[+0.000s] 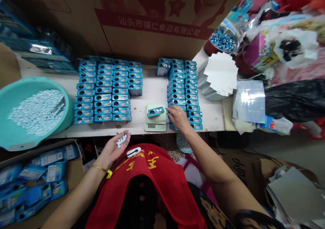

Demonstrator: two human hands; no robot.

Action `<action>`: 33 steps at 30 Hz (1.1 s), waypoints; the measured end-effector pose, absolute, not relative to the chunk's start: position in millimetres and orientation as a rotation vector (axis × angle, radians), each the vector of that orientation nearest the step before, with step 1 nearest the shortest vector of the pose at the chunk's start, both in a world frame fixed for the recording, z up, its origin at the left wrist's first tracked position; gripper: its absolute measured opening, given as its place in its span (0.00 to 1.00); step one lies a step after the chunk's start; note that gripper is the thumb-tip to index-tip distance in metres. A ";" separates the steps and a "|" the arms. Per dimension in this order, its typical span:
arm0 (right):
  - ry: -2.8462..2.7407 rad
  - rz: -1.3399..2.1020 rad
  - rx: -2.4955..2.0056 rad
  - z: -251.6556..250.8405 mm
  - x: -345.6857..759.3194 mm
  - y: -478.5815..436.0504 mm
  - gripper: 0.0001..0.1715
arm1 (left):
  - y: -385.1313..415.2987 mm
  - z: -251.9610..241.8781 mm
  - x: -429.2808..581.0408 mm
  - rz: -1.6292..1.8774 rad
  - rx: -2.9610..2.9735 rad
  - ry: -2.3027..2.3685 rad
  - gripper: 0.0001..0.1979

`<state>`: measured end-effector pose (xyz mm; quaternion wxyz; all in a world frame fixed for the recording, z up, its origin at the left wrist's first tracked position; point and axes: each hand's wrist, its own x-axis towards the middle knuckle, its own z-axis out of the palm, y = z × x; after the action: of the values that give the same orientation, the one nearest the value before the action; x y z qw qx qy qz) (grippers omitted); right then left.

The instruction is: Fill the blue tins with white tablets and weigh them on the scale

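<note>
My left hand (116, 145) is cupped palm up at the table's front edge, with a small heap of white candies (121, 141) lying in it. Just right of the kitchen scale (155, 123), my right hand (177, 118) has its thumb and fingertips drawn together; whether something small is between them I cannot make out. On the scale's pan is a small blue box (155, 112) with a dark round hole and a few white candies showing at its top. The fingertips are close to the box's right end, seemingly apart from it.
Rows of blue boxes (103, 97) stand left of the scale, more boxes (177, 81) right. A turquoise basin (67, 102) holds white candies. White cards (220, 74) are stacked at right, near a bowl of blue pieces (223, 39). A large carton (152, 43) walls off the back.
</note>
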<state>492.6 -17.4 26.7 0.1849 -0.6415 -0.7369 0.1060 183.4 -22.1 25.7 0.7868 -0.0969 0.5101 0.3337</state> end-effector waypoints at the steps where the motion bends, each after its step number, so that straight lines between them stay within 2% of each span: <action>1: -2.082 0.301 -1.805 26.8 491.2 -16.4 0.16 | -22.4 25.8 183.5 0.720 -0.207 1.100 0.10; 15: -2.054 0.356 -1.727 17.0 475.5 -5.2 0.14 | -17.2 27.7 191.7 0.706 -0.211 1.113 0.10; 24: -2.516 0.312 -1.740 19.5 464.6 14.9 0.16 | -14.1 29.6 198.0 0.677 -0.214 1.108 0.09; 27: -2.378 0.387 -1.680 25.7 458.3 14.1 0.12 | -10.9 30.4 207.4 0.643 -0.209 1.093 0.09; 30: -2.160 0.559 -1.437 43.4 440.2 6.4 0.10 | -5.5 31.8 222.3 0.580 -0.171 1.025 0.09; 33: -1.972 0.701 -1.263 62.9 427.6 1.9 0.13 | 0.5 32.6 234.1 0.522 -0.118 0.935 0.11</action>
<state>427.6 1.9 62.9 0.3416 -0.4856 -0.7582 0.2694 234.1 0.5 32.6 0.8584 -0.0564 0.4453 0.2484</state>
